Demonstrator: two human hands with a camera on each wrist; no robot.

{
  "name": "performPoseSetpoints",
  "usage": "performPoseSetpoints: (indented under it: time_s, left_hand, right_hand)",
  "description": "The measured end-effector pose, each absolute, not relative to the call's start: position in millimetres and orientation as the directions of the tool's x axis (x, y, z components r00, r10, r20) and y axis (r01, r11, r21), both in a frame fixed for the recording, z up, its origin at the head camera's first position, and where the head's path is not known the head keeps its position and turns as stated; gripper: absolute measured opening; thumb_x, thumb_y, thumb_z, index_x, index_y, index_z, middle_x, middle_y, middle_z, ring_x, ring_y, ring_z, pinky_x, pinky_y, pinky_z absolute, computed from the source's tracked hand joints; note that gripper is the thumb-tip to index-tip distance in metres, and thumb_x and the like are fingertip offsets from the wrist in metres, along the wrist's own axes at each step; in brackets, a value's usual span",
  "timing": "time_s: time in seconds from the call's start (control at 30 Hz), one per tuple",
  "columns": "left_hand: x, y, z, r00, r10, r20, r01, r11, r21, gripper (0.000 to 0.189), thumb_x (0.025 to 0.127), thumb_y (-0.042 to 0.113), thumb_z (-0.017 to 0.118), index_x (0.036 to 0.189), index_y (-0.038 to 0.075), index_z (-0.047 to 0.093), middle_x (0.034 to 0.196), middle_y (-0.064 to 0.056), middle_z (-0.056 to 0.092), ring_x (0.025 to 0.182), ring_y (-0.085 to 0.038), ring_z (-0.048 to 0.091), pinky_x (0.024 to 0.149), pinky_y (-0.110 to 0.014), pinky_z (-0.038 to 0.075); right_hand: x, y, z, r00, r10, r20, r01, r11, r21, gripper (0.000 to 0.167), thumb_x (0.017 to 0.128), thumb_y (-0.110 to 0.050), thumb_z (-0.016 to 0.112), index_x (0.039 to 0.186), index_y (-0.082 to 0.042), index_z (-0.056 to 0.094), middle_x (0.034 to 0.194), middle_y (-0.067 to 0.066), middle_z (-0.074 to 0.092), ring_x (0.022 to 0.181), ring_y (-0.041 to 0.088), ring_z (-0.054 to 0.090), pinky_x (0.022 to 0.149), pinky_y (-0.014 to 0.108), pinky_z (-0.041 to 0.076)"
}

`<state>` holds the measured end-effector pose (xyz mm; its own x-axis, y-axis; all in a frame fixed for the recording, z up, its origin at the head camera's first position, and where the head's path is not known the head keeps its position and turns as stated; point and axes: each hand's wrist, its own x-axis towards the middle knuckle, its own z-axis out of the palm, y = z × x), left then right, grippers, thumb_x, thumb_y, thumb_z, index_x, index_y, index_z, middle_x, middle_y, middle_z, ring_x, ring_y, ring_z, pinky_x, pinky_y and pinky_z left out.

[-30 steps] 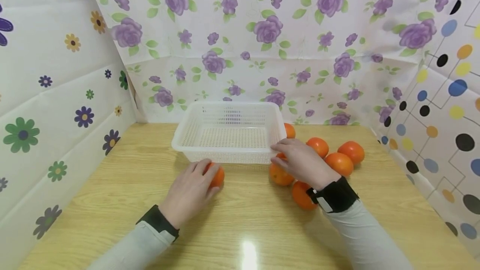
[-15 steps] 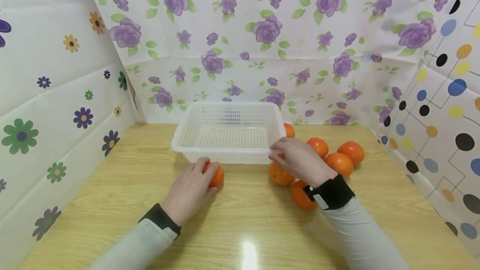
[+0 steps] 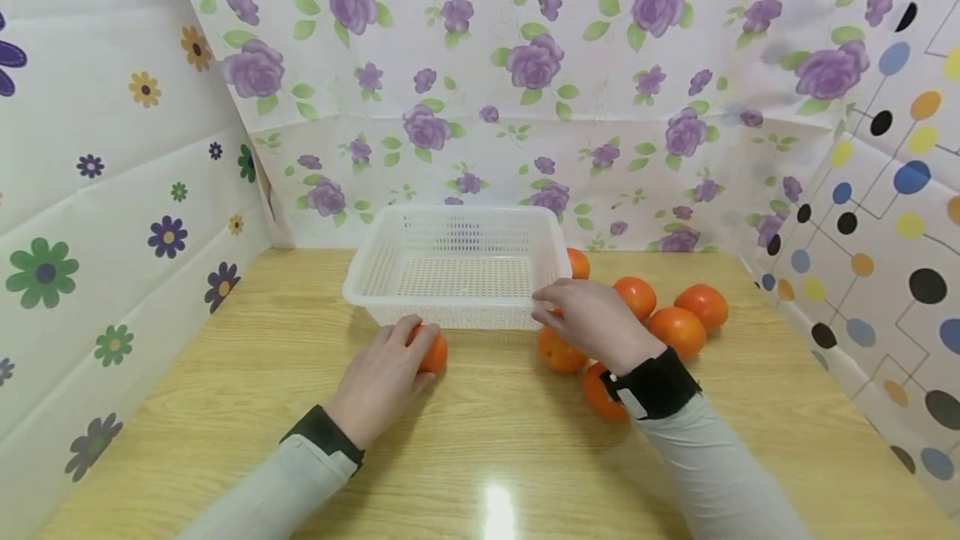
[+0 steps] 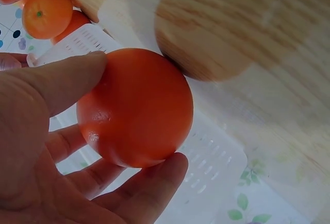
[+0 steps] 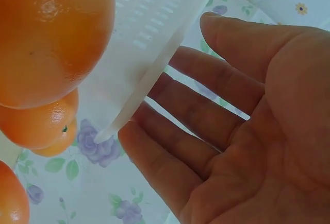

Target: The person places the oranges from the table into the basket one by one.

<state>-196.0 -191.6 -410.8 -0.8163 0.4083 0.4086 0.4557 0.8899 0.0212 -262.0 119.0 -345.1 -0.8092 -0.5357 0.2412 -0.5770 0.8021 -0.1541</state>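
Note:
My left hand [image 3: 381, 382] holds a round orange [image 3: 435, 350] on the table, just in front of the basket. The left wrist view shows thumb and fingertips spread around the orange's [image 4: 136, 108] smooth skin. At the front right corner of a white slotted plastic basket [image 3: 450, 302], my right hand [image 3: 600, 325] reaches over more oranges. Its fingers, loosely bent and with the thumb apart, lie close to the basket rim [image 5: 140, 89] in the right wrist view; whether they touch it I cannot tell. One orange [image 3: 561, 350] is partly under this hand. No fruit shows inside the basket.
Several other oranges lie right of the basket, among them a near one [image 3: 602, 394] by the right wrist and a far one [image 3: 702, 307]. Behind the wooden table [image 3: 480, 440] hangs a flowered cloth [image 3: 480, 165], with patterned sheets at both sides.
My right hand has shifted slightly left along the basket's corner. The left hand, its orange and the basket look nearly still.

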Motion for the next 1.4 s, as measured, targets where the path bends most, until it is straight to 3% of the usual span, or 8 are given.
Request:
performPoseSetpoints:
  time_s: [0.47,0.83,1.4]
  left_hand:
    - [-200.2,-189.0,-412.7,-0.810,0.412,0.417,0.464,0.886,0.027,0.066,0.086,0.021,0.099,0.139,0.007,0.061,0.134,-0.022,0.062,0.109,-0.041,0.067,0.080,-0.050,0.064]
    - [-202.9,-187.8,-413.8,-0.821,0.404,0.404,0.449,0.893,0.020,0.068,0.085,0.025,0.099,0.139,0.009,0.062,0.132,-0.019,0.062,0.104,-0.039,0.066,0.080,-0.048,0.064]
    - [-196.0,-185.8,-407.9,-0.825,0.398,0.401,0.445,0.895,0.028,0.065,0.085,0.024,0.099,0.137,0.008,0.063,0.131,-0.020,0.063,0.106,-0.039,0.067,0.086,-0.048,0.063]
  right_hand:
    - [-268.0,112.9,-348.5,-0.827,-0.499,0.260,-0.536,0.839,-0.093,0.024,0.106,-0.030,0.078,0.123,-0.013,0.083,0.108,0.002,0.079,0.087,0.020,0.070,0.082,0.039,0.063]
    - [-268.1,111.3,-350.7,-0.823,-0.485,0.294,-0.525,0.848,-0.071,0.019,0.102,-0.012,0.080,0.121,-0.014,0.084,0.106,0.001,0.079,0.079,0.018,0.066,0.069,0.032,0.057]
    - [-271.6,111.9,-353.9,-0.827,-0.474,0.301,-0.509,0.860,-0.045,0.020,0.101,-0.013,0.082,0.120,-0.018,0.085,0.107,-0.001,0.080,0.082,0.018,0.069,0.067,0.034,0.055]
